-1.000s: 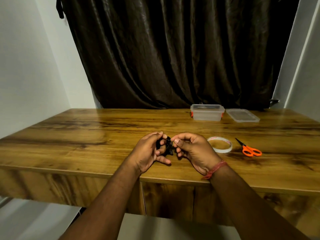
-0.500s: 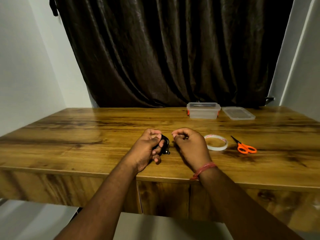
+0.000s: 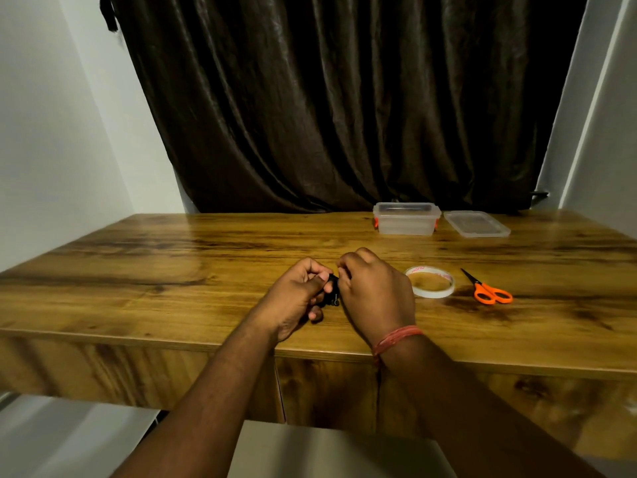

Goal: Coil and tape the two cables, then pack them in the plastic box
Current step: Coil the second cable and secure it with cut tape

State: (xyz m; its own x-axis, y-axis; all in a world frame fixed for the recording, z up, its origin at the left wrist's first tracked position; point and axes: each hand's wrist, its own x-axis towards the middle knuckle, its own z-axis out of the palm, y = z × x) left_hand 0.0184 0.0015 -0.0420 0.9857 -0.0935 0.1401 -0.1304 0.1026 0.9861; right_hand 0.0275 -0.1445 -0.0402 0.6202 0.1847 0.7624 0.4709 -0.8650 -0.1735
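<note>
Wooden surface [image 3: 172, 263], grained, set before a dark curtain [image 3: 344, 98].
Near front edge, centre: left hand [image 3: 296, 298] and right hand [image 3: 374, 294], fingers curled, close together around a small black coiled cable [image 3: 332, 291], mostly hidden between them.
Right wrist: red thread band [image 3: 396, 338].
Just right of the hands: roll of clear tape [image 3: 431, 281], lying flat.
Further right: orange-handled scissors [image 3: 489, 291], blades pointing toward the back edge.
Back edge, right of centre: clear plastic box [image 3: 406, 219], open; its lid [image 3: 477, 224] flat beside it.
</note>
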